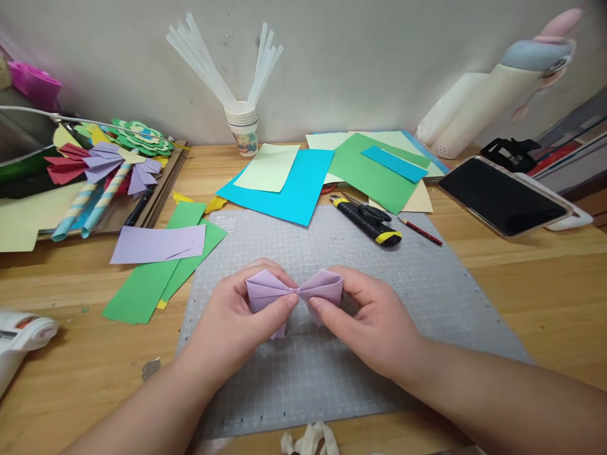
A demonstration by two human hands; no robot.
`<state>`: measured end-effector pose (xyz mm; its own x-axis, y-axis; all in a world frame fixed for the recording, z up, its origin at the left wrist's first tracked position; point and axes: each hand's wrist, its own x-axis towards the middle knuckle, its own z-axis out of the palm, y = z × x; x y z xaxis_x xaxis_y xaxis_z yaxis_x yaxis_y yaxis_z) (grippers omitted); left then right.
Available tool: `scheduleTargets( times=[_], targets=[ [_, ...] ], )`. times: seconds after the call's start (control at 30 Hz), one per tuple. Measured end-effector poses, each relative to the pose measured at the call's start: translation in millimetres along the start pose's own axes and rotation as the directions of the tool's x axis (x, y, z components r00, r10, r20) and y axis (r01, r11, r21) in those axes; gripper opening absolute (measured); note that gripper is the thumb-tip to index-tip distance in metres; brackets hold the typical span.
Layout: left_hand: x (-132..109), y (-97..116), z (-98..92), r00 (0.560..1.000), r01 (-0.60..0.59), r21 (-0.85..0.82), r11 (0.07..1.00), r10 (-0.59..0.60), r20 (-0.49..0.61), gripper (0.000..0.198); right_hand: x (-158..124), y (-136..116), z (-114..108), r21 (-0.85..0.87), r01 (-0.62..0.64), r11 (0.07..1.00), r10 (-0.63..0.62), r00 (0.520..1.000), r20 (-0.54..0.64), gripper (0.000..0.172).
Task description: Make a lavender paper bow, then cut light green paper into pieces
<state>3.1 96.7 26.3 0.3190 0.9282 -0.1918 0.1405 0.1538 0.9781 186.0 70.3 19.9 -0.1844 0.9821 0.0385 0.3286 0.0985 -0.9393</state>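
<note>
A pleated lilac paper bow (294,292) is held just above the grey cutting mat (427,297) at the middle of the desk. My left hand (239,319) pinches its left wing, thumb near the narrow centre. My right hand (367,316) grips the right wing the same way, fingers curled behind the folds. Both thumbs meet close to the pinched middle of the bow. A short tail of the lilac paper hangs below between my hands.
Behind the mat lie a yellow-black utility knife (367,221), a red pencil (420,231), and sheets of blue paper (284,183) and green paper (374,174). Lilac and green sheets (159,253) lie left. A phone (502,197) leans right; a glue gun (21,335) far left; a cup of sticks (243,129) behind.
</note>
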Motion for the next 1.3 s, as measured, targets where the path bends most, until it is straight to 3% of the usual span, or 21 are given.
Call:
scheduleTargets(
  times=[0.17, 0.67, 0.8, 1.0, 1.3],
  targets=[
    [0, 3, 0.2, 0.996, -0.071, 0.080, 0.994, 0.074, -0.043, 0.012, -3, 2, 1, -0.035, 0.036, 0.999, -0.037, 0.999, -0.005, 0.010],
    [-1, 6, 2.5, 0.993, -0.069, 0.149, 0.986, 0.083, -0.086, 0.010, -4, -2, 0, -0.099, 0.115, 0.988, -0.115, 0.993, 0.002, 0.010],
    [0, 5, 0.8, 0.996, -0.059, 0.132, 0.990, 0.068, -0.065, 0.010, -3, -1, 1, 0.015, 0.018, 1.000, -0.018, 1.000, 0.016, 0.010],
    [0, -3, -3.5, 0.991, 0.130, -0.074, 0.989, -0.127, 0.034, 0.025, 3, 1, 0, 0.333, -0.227, 0.915, 0.211, 0.974, 0.083, 0.012],
    [-1, -4, -1.9, 0.993, 0.119, -0.016, 0.993, -0.119, 0.027, 0.020, 2, -1, 1, 0.341, -0.224, 0.913, 0.195, 0.974, 0.119, 0.011]
  ],
)
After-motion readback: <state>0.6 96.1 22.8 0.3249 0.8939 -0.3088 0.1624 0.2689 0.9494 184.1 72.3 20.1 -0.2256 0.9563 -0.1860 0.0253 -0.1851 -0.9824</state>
